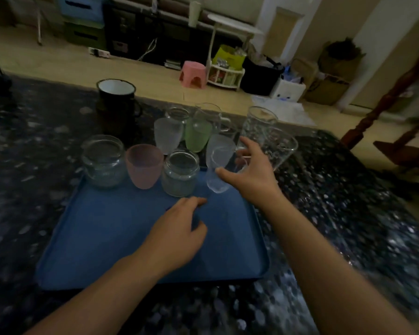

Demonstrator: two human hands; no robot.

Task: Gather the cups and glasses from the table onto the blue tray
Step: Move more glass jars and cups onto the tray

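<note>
Room: dim living space, wooden floor beyond a dark speckled worktop point(46, 146).
Tray: blue tray point(111, 238) lies on the worktop just in front of the person; its near half is bare.
On the tray: along the far edge stand a glass jar point(103, 163), a pink cup point(144, 166) and a second jar point(180, 174).
Right hand point(248, 176): fingers curled round a clear glass point(219, 170), holding it tilted over the tray's far right corner.
Left hand point(179, 234): hovers over the middle of the tray, fingers relaxed and apart, holding nothing.
Still off the tray: frosted white cup point(168, 135), green cup point(198, 136), clear pitcher point(208, 117), two tall spotted glasses point(258, 126) and a dark mug point(116, 97), all beyond the tray's far edge.
Step in hand: likely setting the clear glass down beside the second jar.
Doing it well: bring it upright first, lower it without knocking the jar, and keep the row tight so room remains.
</note>
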